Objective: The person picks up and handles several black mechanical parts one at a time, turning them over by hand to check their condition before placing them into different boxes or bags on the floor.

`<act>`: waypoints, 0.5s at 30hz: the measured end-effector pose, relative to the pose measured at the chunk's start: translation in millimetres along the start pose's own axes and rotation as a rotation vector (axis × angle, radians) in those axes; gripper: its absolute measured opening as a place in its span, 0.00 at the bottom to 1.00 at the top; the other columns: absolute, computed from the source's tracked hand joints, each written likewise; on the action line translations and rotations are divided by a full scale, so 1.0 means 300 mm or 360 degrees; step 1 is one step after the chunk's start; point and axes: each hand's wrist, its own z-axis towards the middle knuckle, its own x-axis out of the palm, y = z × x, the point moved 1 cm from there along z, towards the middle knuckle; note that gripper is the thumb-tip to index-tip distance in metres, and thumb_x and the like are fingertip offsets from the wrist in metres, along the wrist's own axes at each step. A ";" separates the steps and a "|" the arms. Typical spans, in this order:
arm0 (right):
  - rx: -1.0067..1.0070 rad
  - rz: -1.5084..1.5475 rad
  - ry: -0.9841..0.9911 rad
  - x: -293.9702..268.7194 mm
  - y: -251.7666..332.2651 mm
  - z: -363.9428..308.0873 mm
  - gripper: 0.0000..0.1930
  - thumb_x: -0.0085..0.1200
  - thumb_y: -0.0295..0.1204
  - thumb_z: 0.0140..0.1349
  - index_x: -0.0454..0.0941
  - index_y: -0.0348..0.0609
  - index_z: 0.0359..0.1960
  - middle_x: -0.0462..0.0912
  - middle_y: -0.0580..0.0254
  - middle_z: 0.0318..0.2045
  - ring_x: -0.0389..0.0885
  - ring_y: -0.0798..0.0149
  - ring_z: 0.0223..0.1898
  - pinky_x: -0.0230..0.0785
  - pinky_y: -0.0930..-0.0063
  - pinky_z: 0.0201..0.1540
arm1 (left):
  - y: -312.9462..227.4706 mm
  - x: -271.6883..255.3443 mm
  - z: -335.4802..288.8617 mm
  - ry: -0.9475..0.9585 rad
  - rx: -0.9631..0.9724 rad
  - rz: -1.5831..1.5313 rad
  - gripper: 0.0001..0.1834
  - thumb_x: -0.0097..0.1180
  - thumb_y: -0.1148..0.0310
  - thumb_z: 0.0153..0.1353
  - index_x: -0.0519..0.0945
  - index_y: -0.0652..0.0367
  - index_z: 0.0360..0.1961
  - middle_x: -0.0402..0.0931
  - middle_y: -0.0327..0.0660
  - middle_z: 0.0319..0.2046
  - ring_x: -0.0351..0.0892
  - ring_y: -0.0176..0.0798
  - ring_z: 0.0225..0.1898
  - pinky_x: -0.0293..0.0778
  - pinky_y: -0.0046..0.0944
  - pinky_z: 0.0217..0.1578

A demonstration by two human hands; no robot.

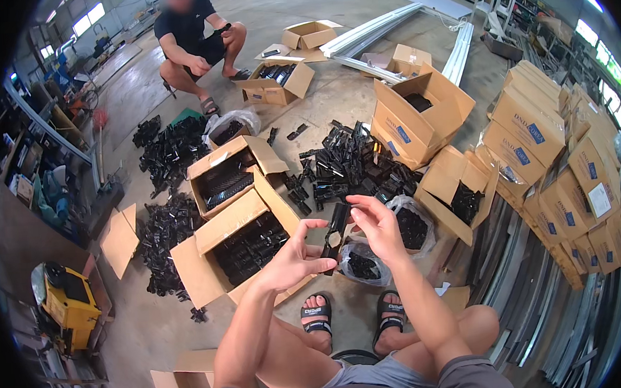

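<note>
Both of the seated person's forearms reach up from below, elbows bent, hands meeting over the floor in front of the knees. The right hand [378,227] pinches the upper end of a slim black part [337,228] between thumb and fingers; the left hand [293,260] grips it from the other side, forefinger and thumb spread, thumb at the lower end. The part hangs tilted between them, above a clear bag [372,278] of small black pieces. A second bag [428,238] of black pieces sits just beyond. Left of these, a near carton [196,273] stands open, filled with black parts, and a farther carton [268,155] holds more in neat rows. To the right, a tilted carton [441,211] contains a dark heap
</note>
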 end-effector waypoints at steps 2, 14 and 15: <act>-0.0029 0.0167 0.0073 -0.012 0.003 0.008 0.13 0.56 0.28 0.69 0.77 0.39 0.52 0.82 0.67 0.39 0.81 0.74 0.39 0.77 0.77 0.41 | -0.022 0.009 -0.003 0.0061 -0.0012 -0.0121 0.38 0.64 0.79 0.60 0.55 0.57 0.66 0.82 0.57 0.45 0.85 0.43 0.44 0.78 0.40 0.49; 0.0027 0.0377 0.0253 -0.071 0.150 -0.007 0.04 0.59 0.23 0.66 0.80 0.34 0.38 0.77 0.62 0.51 0.76 0.72 0.46 0.71 0.74 0.51 | -0.024 0.012 -0.011 0.0249 0.0108 -0.0340 0.41 0.64 0.78 0.61 0.55 0.56 0.70 0.83 0.50 0.46 0.81 0.32 0.41 0.76 0.30 0.41; 0.0045 0.0380 0.0273 -0.072 0.155 -0.008 0.04 0.58 0.23 0.66 0.81 0.34 0.38 0.77 0.62 0.51 0.76 0.72 0.46 0.71 0.74 0.51 | -0.023 0.015 -0.013 0.0263 0.0105 -0.0348 0.41 0.64 0.78 0.61 0.55 0.56 0.70 0.83 0.51 0.46 0.82 0.33 0.42 0.77 0.30 0.41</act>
